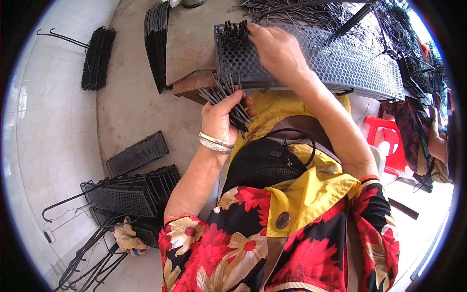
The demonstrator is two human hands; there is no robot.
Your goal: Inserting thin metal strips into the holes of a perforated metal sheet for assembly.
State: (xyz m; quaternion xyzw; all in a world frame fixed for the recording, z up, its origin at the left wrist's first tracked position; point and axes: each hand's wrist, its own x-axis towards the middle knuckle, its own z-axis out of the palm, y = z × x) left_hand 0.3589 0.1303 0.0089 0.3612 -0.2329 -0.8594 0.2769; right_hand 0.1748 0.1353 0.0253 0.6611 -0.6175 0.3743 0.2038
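My left hand (223, 117), with silver bangles on its wrist, is closed around a bundle of thin dark rods (236, 114) just below the near left corner of a perforated metal rack (311, 58). Upright dark rod ends (232, 35) stand close together in the holes at the rack's far left corner. There my right hand (278, 48) reaches over the rack, thumb and fingers pinched beside the outermost rod ends. What its fingertips hold, if anything, is too small to make out.
Loose dark rods (306, 17) lie heaped behind the rack. A row of black metal pieces (155, 44) stands at the left, with stacked perforated trays (131, 194) on the floor. A red plastic stool (386, 141) and another person's arm (438, 143) are at the right.
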